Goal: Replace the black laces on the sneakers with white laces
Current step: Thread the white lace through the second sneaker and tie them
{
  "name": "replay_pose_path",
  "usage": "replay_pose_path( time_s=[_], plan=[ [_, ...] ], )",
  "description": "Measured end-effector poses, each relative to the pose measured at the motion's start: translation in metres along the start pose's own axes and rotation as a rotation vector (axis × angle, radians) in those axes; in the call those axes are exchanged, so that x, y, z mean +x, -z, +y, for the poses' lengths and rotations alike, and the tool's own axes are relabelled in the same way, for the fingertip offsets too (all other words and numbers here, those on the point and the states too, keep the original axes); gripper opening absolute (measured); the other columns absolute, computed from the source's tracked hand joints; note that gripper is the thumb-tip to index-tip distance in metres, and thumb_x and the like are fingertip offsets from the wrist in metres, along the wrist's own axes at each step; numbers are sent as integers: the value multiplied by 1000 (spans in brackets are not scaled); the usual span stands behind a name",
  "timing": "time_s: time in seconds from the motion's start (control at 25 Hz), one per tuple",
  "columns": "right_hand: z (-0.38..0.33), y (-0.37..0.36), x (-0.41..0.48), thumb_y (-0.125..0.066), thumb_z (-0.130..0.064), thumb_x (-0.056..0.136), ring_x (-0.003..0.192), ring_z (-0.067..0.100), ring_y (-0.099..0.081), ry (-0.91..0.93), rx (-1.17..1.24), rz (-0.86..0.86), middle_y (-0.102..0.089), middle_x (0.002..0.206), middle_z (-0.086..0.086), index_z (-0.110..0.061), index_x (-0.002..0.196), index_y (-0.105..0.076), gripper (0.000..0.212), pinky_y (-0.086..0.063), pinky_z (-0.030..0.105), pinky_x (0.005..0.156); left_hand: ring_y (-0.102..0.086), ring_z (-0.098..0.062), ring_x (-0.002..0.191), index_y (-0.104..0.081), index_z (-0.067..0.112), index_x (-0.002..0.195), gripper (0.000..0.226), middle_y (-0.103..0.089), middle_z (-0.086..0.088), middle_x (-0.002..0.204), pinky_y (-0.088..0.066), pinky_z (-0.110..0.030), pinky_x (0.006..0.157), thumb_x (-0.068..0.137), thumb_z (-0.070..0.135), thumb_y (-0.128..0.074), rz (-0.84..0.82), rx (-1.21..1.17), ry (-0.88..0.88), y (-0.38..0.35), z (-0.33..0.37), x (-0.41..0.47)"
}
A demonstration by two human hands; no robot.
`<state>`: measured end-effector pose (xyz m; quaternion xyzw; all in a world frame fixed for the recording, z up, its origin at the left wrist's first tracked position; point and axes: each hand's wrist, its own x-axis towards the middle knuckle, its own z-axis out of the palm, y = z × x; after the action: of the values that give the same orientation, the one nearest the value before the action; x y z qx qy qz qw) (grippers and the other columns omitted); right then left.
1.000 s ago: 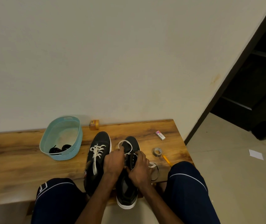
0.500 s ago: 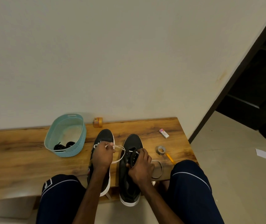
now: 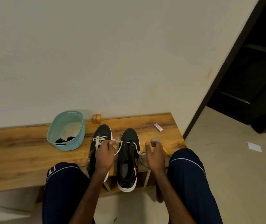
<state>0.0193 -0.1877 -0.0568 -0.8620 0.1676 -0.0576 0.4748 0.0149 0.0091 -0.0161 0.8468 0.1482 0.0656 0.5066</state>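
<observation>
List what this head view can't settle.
All head view.
Rear eyelets, left sneaker: under the left hand.
Most of the tape roll: behind the right hand.
Whether it holds the white lace: curled fingers hide that.
Print on the eraser: too small.
Some black laces: behind the basket wall.

Left hand [image 3: 104,156] pinching; right hand [image 3: 155,155] maybe.

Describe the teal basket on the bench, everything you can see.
The teal basket is an oval tub, plastic by its look, with ribbed walls and a slot handle at each end. It stands upright on the wooden bench, near the wall, left of the white-laced sneaker and apart from it. In its near end lie black laces.
</observation>
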Motion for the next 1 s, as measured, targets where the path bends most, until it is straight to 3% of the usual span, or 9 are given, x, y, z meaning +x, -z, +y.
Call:
replay_pose_path(
  time_s=[0.04,0.12,0.2,0.28,0.36,0.52,0.68,0.84,1.0],
  plan=[
    [7,8,0,-54,-41,99,99,18,-60,17,17,23,-66,107,4,-21,102,-62,23,-47,35,82,-58,0,61,-64,18,106,24,-68,2,71,-39,-27,61,105,19,-40,-21,-28,-16,1,0,-4],
    [19,13,-5,-59,-25,98,89,18,-65,42,-155,-107,-70,94,3,-16,94,-69,14,-46,29,75,-61,-5,69,-54,25,117,20,-71,2,79,-46,-29,65,106,18,-40,-86,-66,-28,2,1,-14],
    [28,7,-15,-61,-22,95,102,18,-63,86,-415,-273,-68,111,3,-16,111,-71,19,-47,27,83,-65,-16,75,-48,27,123,21,-73,2,88,-52,-37,71,105,18,-41,-151,-90,-33,3,0,-25],
    [34,-1,-24,-60,-16,92,116,21,-52,177,-625,-351,-55,126,2,-23,124,-62,33,-46,33,93,-67,-15,78,-52,24,116,16,-73,4,91,-56,-37,76,104,18,-43,-169,-76,-35,4,-5,-38],
    [36,-4,-25,-61,-12,89,121,22,-47,226,-673,-348,-48,130,2,-25,127,-57,41,-45,37,97,-67,-15,77,-56,23,107,14,-73,3,89,-55,-33,73,104,15,-44,-159,-76,-27,6,-8,-49],
    [31,-4,-24,-59,-31,95,111,17,-57,132,-536,-273,-61,121,-2,-27,113,-66,19,-47,37,95,-68,-19,84,-62,17,99,17,-72,1,90,-55,-27,72,102,9,-48,-143,-130,15,13,-6,-62],
    [34,-7,-25,-53,-25,97,110,18,-58,145,-576,-259,-62,119,-2,-26,114,-59,18,-45,42,98,-65,-8,96,-67,17,100,17,-70,4,101,-53,-18,76,99,8,-53,-152,-128,15,13,-6,-71],
    [31,-13,-24,-52,-19,96,123,20,-49,176,-713,-274,-54,133,1,-23,126,-52,30,-42,41,102,-66,-15,102,-68,13,106,17,-69,-1,108,-58,-42,88,99,8,-53,-167,-169,51,13,-9,-73],
    [16,-1,-24,-54,-20,96,124,23,-46,164,-832,-200,-54,133,3,-20,131,-47,36,-40,43,102,-63,-11,105,-70,16,105,15,-67,-1,112,-55,-42,95,97,9,-58,-59,-200,16,11,-2,-76]
  ],
)
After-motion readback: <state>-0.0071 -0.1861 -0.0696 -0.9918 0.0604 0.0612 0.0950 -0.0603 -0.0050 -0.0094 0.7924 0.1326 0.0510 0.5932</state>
